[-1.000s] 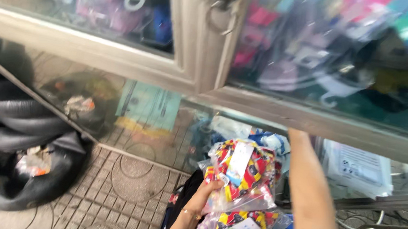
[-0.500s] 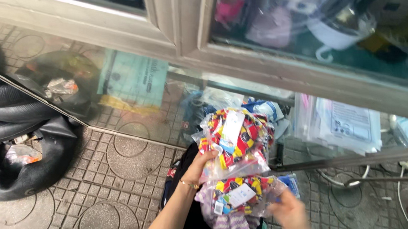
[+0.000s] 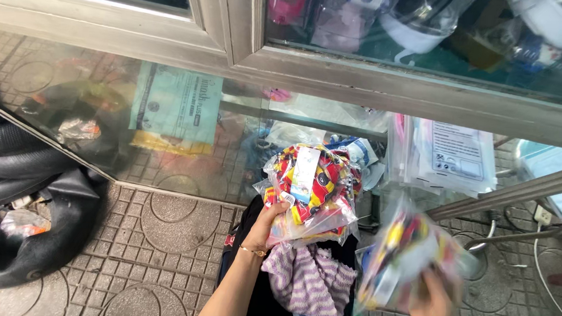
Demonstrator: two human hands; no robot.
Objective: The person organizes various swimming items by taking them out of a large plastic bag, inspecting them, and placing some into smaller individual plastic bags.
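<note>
Head view, looking down at your hands in front of a glass cabinet. Your left hand is closed around the lower edge of a clear packet of red, yellow and black patterned goods, holding it upright above a black bag. A gold bracelet sits at that wrist. Your right hand grips a second packet from below; this packet is blurred, well to the right of the first and apart from it. A purple-and-white striped cloth lies just under the first packet. Black rubber tubes rest on the tiled floor at left.
</note>
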